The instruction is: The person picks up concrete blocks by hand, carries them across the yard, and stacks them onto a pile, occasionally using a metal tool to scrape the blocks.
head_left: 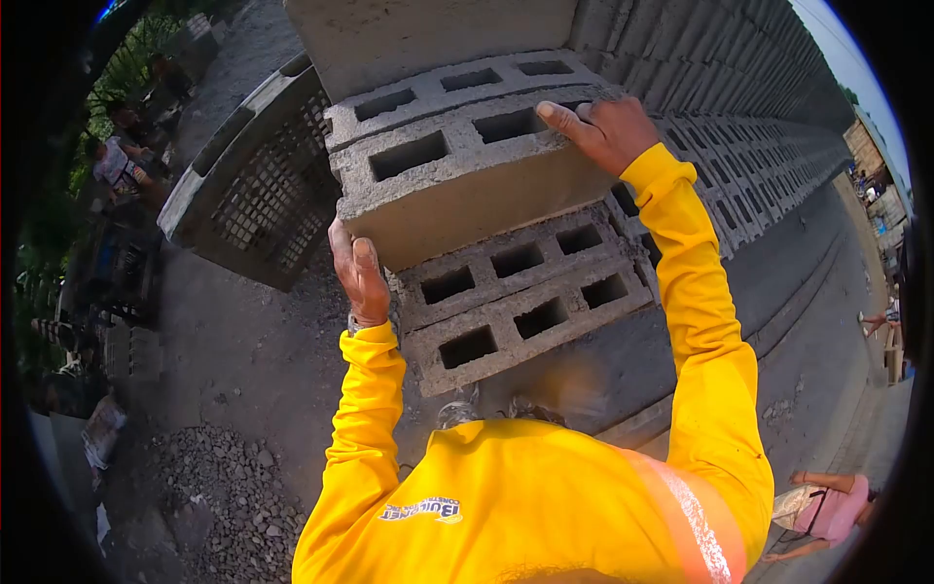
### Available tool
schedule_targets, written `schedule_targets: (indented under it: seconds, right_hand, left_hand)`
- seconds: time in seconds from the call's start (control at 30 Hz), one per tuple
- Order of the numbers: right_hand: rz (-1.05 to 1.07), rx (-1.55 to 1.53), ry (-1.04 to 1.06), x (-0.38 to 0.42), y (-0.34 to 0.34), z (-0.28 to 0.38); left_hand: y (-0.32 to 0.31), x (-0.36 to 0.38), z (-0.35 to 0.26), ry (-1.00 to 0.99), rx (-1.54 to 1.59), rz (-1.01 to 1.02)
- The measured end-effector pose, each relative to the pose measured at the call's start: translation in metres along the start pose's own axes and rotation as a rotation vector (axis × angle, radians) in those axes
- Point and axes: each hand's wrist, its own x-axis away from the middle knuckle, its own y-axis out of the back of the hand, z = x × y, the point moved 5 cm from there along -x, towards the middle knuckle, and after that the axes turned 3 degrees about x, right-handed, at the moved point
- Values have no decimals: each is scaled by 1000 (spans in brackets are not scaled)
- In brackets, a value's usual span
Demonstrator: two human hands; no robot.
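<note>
A grey concrete hollow block (486,214) with open cells on top sits at upper centre, a plain long side facing me. My left hand (362,275) is against its left end, thumb up and fingers along that end. At its right end, my right hand (608,134) grips the top corner, with the thumb over the top and the other fingers curled out of sight. Directly behind stands another hollow block (389,104), close against it. Lower and nearer to me are two more hollow blocks (520,292) side by side, their cells facing up.
A tall wall of stacked blocks (700,49) and long rows of blocks (749,170) run off to the right. A slatted plastic panel (263,165) leans at left. Gravel (229,496) lies lower left. Other people (837,511) are at the right and left edges.
</note>
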Motion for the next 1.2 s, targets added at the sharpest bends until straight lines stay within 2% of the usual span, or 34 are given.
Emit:
schedule_targets:
  seconds: [0.03,0.2,0.27,0.4,0.5,0.63,0.67,0.77,0.83,0.9,0.93,1.07,1.17,1.2]
  right_hand:
    - [219,-6,-105,-6,-4,5]
    - [-10,-150,-197,-27,-25,11]
    - [-67,-193,-244,-24,-31,7]
    - [17,-252,-319,-23,-29,7]
    - [-123,-207,-284,-20,-26,6]
    - [-118,-152,-247,-13,-19,-15]
    - [-11,-106,-214,-11,-17,-24]
    - [3,-42,-10,3,-10,-66]
    - [-7,-209,-147,16,8,-94]
    - [-52,-295,-266,34,23,-125]
    - [-82,-236,-314,44,31,-137]
    - [-87,-181,-294,50,20,-228]
    - [-178,-107,-400,66,25,-270]
    - [-86,-214,-424,69,17,-285]
  left_hand:
    - [-1,1,3,17,25,16]
    - [-5,5,27,-10,-52,-12]
    - [-16,14,30,55,-49,-45]
    - [-15,22,35,110,-135,-117]
    - [-14,13,28,93,-86,-94]
    - [-31,8,-3,-2,3,-53]
    - [-37,10,-11,-21,1,-46]
    - [-66,9,-37,-39,48,38]
    - [-86,6,-48,-119,-79,100]
    - [-125,11,-67,-140,-24,81]
    - [-143,16,-74,-149,-31,91]
    - [-218,28,-82,-134,-21,115]
    - [-280,37,-76,-76,1,168]
    - [-293,41,-73,-50,-6,177]
